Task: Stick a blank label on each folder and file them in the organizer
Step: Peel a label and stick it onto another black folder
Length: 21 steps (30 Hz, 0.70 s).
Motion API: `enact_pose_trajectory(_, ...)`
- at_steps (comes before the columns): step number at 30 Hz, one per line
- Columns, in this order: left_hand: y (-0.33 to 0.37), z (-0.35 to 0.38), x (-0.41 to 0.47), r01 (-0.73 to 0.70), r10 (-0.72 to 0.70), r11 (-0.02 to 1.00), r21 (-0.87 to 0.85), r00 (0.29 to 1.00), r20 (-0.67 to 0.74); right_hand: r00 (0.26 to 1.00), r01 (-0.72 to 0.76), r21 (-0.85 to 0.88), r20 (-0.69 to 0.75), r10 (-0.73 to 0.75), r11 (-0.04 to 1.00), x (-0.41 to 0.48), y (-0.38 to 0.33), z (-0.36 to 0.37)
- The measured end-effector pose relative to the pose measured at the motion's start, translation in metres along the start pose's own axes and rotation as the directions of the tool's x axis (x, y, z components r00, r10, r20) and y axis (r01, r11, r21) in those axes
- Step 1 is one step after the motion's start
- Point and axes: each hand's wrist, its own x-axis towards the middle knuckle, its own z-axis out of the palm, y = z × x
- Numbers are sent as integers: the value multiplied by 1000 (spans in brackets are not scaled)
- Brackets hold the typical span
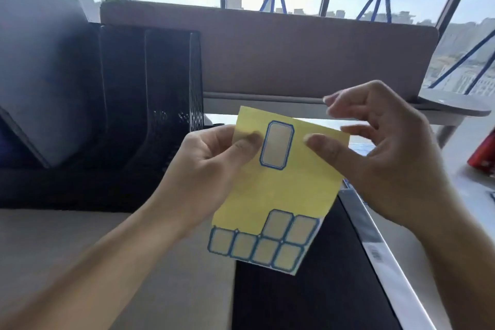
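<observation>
I hold a yellow label sheet (276,190) up in front of me. It carries one blue-bordered blank label (276,144) near its top and several more along its bottom edge. My left hand (214,158) pinches the sheet's left edge between thumb and fingers. My right hand (375,150) has its thumb on the sheet's upper right part, a finger lies at that corner, and the index finger is raised clear. A black folder (300,295) lies flat on the desk below the sheet. The black mesh organizer (171,83) stands at the left, with a grey folder (45,78) leaning in it.
A brown desk partition (294,53) runs along the back, with windows behind it. A red object (483,153) sits at the right edge. The black folder's grey-white edge (375,246) bears a barcode sticker. Beige desk surface (80,244) shows at the lower left.
</observation>
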Motion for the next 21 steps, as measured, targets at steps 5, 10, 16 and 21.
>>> enact_pose_trajectory(5, -2, 6, -2, -13, 12, 1000, 27, 999, 35, 983, 77, -24, 166, -72, 997, -6, -1, 16)
enact_pose_trajectory(10, -4, 3, -4, 34, -27, 997, -67, 995, 100, 980, 107, 33, 163, -111, 994, -7, -2, 20)
enact_pose_trajectory(16, -1, 6, -5, 37, -28, 996, -80, 993, 111, 980, 77, 63, 177, -87, 995, -8, -6, 16)
enact_pose_trajectory(21, 0, 8, -6, -1, 6, 999, -51, 995, 99, 981, 64, 115, 174, -84, 991, -8, -5, 14)
